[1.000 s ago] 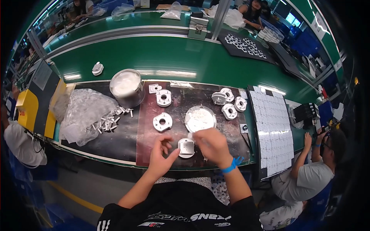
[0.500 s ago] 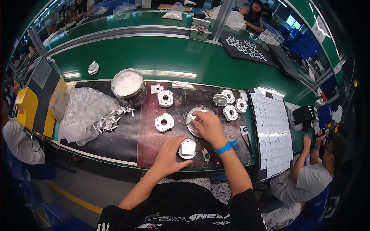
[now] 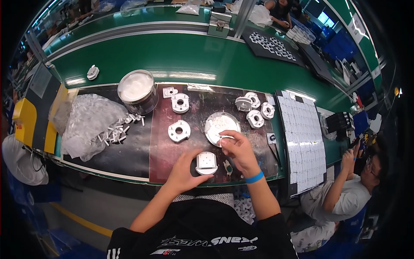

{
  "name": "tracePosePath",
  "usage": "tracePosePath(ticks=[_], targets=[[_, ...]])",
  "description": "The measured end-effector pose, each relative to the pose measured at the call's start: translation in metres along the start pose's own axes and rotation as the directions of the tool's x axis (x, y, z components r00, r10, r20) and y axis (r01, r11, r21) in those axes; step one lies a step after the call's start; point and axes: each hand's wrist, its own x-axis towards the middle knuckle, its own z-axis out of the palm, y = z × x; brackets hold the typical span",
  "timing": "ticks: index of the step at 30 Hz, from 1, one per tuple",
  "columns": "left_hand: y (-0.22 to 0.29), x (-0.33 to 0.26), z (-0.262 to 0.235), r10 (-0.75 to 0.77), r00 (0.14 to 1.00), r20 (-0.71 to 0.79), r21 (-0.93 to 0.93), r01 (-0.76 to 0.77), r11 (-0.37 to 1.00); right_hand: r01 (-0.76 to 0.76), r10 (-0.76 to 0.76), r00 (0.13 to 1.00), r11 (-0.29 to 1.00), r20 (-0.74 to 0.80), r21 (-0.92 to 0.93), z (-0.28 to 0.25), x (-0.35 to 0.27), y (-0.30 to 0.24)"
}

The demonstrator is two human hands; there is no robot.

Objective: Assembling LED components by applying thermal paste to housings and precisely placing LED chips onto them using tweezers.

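My left hand [image 3: 183,170] curves its thumb and fingers round a white plastic housing [image 3: 207,160] with a raised square plate, which sits near the bench's front edge. In my right hand [image 3: 241,153] a small white piece [image 3: 222,139] is pinched between thumb and fingers; most of it is hidden, so its kind cannot be told. This pinch is over the near edge of a round shallow dish [image 3: 233,119] smeared with white paste. White ring-shaped housings [image 3: 179,131] lie left of the dish, and several more [image 3: 255,119] sit to its right.
At the left are a tub of white paste [image 3: 136,86], a clear plastic bag [image 3: 92,125], loose white tubes [image 3: 115,134] and a yellow machine [image 3: 34,112]. A panel of white plates [image 3: 302,142] stands at the right, where a co-worker [image 3: 345,185] sits.
My right hand has drawn back from the middle of the dish to its near edge, with the small white piece still pinched. My left hand has closed in around the housing.
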Motion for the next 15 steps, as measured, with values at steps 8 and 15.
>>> tracePosePath(ticks=[8,15], targets=[[-0.008,0.0,-0.002,0.205,0.979,0.014,0.04,-0.205,0.978,0.259,-0.419,0.907,0.605,-0.025,-0.753,0.011,0.016,-0.002],[-0.01,-0.001,-0.002,0.206,0.979,0.012,0.039,-0.206,0.978,0.312,-0.514,0.829,0.102,0.218,-0.945,0.016,0.05,0.001]])
